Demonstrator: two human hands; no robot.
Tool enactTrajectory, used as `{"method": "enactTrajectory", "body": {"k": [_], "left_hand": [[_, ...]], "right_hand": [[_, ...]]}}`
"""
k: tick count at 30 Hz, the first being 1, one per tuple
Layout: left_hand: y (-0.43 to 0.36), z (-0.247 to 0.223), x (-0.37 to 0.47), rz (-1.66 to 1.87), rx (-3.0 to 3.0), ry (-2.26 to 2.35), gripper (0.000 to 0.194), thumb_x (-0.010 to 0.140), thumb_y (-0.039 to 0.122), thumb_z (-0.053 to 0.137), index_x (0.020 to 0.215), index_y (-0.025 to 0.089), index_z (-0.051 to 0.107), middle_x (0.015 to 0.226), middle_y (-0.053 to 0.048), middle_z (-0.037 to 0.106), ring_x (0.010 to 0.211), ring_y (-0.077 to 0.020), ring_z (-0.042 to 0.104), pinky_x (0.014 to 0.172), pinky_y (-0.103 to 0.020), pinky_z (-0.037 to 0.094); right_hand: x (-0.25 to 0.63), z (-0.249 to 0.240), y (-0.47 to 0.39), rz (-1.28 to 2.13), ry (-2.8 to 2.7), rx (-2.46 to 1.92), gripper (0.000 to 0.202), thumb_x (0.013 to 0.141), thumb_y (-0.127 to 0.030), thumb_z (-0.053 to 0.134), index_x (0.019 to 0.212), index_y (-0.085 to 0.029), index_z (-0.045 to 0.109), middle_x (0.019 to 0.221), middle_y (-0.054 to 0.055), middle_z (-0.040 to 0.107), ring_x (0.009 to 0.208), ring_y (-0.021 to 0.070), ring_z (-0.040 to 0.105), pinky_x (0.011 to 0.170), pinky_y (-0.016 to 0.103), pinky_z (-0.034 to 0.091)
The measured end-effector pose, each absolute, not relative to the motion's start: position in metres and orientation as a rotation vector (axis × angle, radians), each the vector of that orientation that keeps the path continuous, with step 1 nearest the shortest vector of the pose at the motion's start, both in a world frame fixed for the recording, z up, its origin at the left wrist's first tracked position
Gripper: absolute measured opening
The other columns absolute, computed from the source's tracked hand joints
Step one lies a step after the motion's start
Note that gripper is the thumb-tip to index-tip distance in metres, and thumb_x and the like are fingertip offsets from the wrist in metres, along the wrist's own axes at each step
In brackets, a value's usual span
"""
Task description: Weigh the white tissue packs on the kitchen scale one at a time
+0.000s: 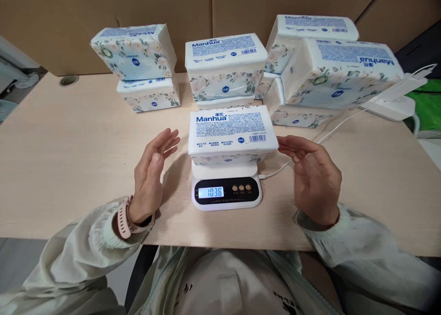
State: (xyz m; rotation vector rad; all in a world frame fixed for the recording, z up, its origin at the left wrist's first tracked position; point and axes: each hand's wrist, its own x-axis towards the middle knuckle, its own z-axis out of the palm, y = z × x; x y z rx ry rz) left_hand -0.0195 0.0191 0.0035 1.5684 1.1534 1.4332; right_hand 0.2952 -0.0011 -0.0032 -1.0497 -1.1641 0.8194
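A white pack of tissues (233, 130) with blue print rests on a small digital kitchen scale (225, 201), whose lit display reads 103.8. To the left of the pack is my left hand (151, 174), open and apart from it, with a pink watch strap (124, 217) on the wrist. My right hand (312, 177) is open at the pack's right side, its fingertips close to the end; I cannot tell whether they touch it. The scale's plate is largely hidden beneath the pack.
Behind the scale stand stacked tissue packs: a left stack (148, 94), a middle stack (225, 66) and several packs at the right (341, 71). A white cable (339, 124) runs from the scale to a white power strip (392, 105). Cardboard boxes (165, 11) line the table's back.
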Motion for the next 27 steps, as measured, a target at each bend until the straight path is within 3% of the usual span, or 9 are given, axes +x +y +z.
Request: {"method": "enactTrajectory", "body": {"k": [10, 16, 23, 27], "left_hand": [[0.0187, 0.0027, -0.0195, 1.450, 1.562, 1.129, 0.044, 0.111, 0.054, 0.051, 0.147, 0.037, 0.069, 0.148, -0.003, 0.071, 0.143, -0.0324, 0.064, 0.124, -0.062, 0.051], [0.0183, 0.0023, -0.0204, 1.449, 1.560, 1.147, 0.045, 0.111, 0.055, 0.050, 0.148, 0.037, 0.069, 0.147, -0.003, 0.072, 0.144, -0.0316, 0.064, 0.124, -0.061, 0.051], [0.0177, 0.0036, -0.0199, 1.459, 1.580, 1.126, 0.042, 0.112, 0.053, 0.050, 0.147, 0.038, 0.069, 0.147, -0.002, 0.072, 0.144, -0.0310, 0.064, 0.126, -0.060, 0.050], [0.0180, 0.0019, -0.0173, 1.422, 1.601, 1.056, 0.047, 0.113, 0.053, 0.049, 0.154, 0.034, 0.064, 0.158, -0.004, 0.063, 0.151, -0.0310, 0.058, 0.131, -0.059, 0.045]], "right_hand": [[0.2953, -0.0022, -0.0011, 0.803, -1.193, -1.054, 0.027, 0.104, -0.041, 0.061, 0.124, -0.035, 0.077, 0.128, 0.002, 0.080, 0.123, 0.0305, 0.074, 0.116, 0.057, 0.054], [0.2953, -0.0028, -0.0003, 0.787, -1.179, -1.070, 0.028, 0.103, -0.043, 0.062, 0.124, -0.029, 0.077, 0.128, 0.005, 0.081, 0.122, 0.0297, 0.074, 0.116, 0.057, 0.055], [0.2962, -0.0029, 0.0005, 0.801, -1.168, -1.019, 0.027, 0.103, -0.040, 0.064, 0.124, -0.030, 0.079, 0.126, 0.003, 0.082, 0.121, 0.0256, 0.075, 0.116, 0.051, 0.054], [0.2949, -0.0050, 0.0013, 0.890, -1.280, -1.010, 0.036, 0.108, -0.043, 0.058, 0.141, -0.037, 0.071, 0.145, -0.002, 0.076, 0.138, 0.0236, 0.068, 0.123, 0.049, 0.051]]}}
